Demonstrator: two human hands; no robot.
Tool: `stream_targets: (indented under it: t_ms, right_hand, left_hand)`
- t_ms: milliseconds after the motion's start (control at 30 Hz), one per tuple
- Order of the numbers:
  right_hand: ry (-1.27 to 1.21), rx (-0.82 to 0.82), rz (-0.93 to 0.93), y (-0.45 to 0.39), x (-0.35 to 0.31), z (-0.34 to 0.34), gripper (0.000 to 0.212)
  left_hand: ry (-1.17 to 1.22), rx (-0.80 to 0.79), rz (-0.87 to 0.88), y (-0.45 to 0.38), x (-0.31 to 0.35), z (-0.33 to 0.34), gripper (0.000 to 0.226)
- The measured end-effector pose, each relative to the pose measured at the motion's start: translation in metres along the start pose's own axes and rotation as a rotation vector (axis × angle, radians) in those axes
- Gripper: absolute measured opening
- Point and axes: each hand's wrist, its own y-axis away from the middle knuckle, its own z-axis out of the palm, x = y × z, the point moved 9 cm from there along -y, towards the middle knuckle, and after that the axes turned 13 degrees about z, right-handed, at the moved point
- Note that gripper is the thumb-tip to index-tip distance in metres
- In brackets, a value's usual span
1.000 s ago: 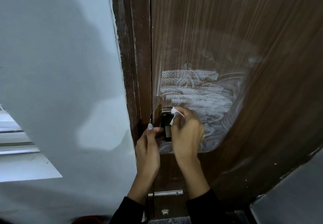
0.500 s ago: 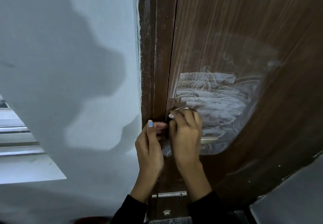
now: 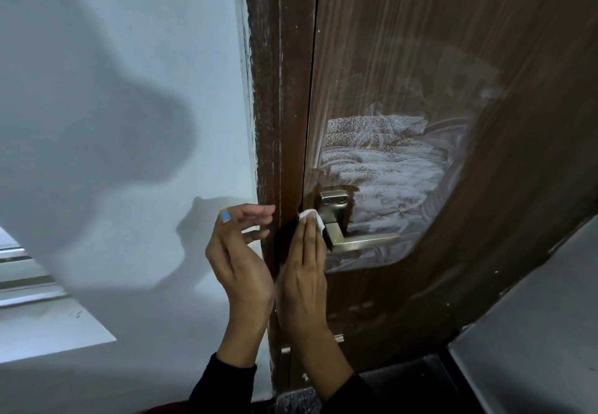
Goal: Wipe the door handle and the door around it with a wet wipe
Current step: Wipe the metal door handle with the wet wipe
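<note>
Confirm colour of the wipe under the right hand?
White. The wipe, pressed by the right hand, shows in the head view.

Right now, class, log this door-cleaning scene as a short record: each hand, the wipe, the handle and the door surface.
left hand: fingers relaxed, holds nothing, beside the door frame
right hand: straight fingers press the wet wipe
wet wipe: white, at the door edge left of the handle plate
door handle: metal lever, pointing right
door: brown wood, whitish wet streaks around the handle

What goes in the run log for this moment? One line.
right hand: straight fingers press wet wipe beside door handle | left hand: open, off door frame | door: smeared
</note>
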Motion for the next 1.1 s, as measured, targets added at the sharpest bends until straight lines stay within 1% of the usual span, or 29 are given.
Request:
stream_targets:
  t_ms: [100,200,333,400,500,533,600,667,733,767,833,900,967,1067,1100]
  right_hand:
    - [-0.063,-0.046,0.023,0.012,0.012,0.018,0.077]
    - [-0.186,-0.063,0.01,0.018,0.015,0.023,0.074]
    - [-0.297,0.076,-0.048,0.002,0.005,0.003,0.068]
    - [-0.292,0.086,-0.071,-0.002,0.003,0.004,0.066]
    - [-0.244,0.016,-0.071,0.008,0.02,0.019,0.068]
    - [-0.219,-0.016,-0.078,0.013,0.028,0.025,0.065]
    - [-0.167,-0.041,-0.114,0.021,0.043,0.034,0.048]
    - [-0.128,-0.041,-0.123,0.023,0.057,0.037,0.049]
    - [-0.215,-0.041,-0.017,0.017,0.076,0.034,0.045]
    - [-0.265,-0.01,0.052,0.012,0.086,0.029,0.04]
    - [-0.356,0.082,0.173,-0.002,0.101,0.017,0.023]
    - [-0.434,0.15,0.249,-0.011,0.106,0.009,0.016]
    - [-0.6,0.167,0.386,-0.013,0.112,0.007,0.016]
    - [-0.934,0.123,0.734,-0.003,0.129,0.025,0.028]
    - [-1.036,0.129,0.806,0.0,0.134,0.028,0.03]
  left_hand:
    - [0.003,-0.013,-0.009,0.0,0.001,-0.003,0.037]
    - [0.005,-0.023,-0.034,0.0,-0.001,-0.006,0.038]
    - [0.0,-0.028,-0.029,0.0,0.0,-0.006,0.038]
    - [0.0,-0.035,-0.031,0.0,0.001,-0.005,0.038]
    - [0.011,-0.042,-0.03,-0.001,0.001,-0.004,0.037]
    - [0.013,-0.043,-0.028,-0.001,0.001,-0.004,0.037]
    - [0.012,-0.049,-0.028,-0.001,0.002,-0.003,0.037]
    - [0.011,-0.054,-0.026,0.0,0.003,-0.002,0.037]
    - [0.005,-0.057,-0.021,0.0,0.004,-0.001,0.038]
    - [0.003,-0.058,-0.017,0.001,0.006,-0.001,0.038]
    - [0.004,-0.061,-0.013,0.002,0.007,0.0,0.038]
    - [0.007,-0.067,-0.017,0.005,0.009,0.002,0.038]
    - [0.005,-0.077,-0.015,0.008,0.011,0.004,0.038]
    - [0.002,-0.093,-0.016,0.01,0.013,0.006,0.038]
    - [-0.003,-0.096,-0.012,0.01,0.013,0.006,0.039]
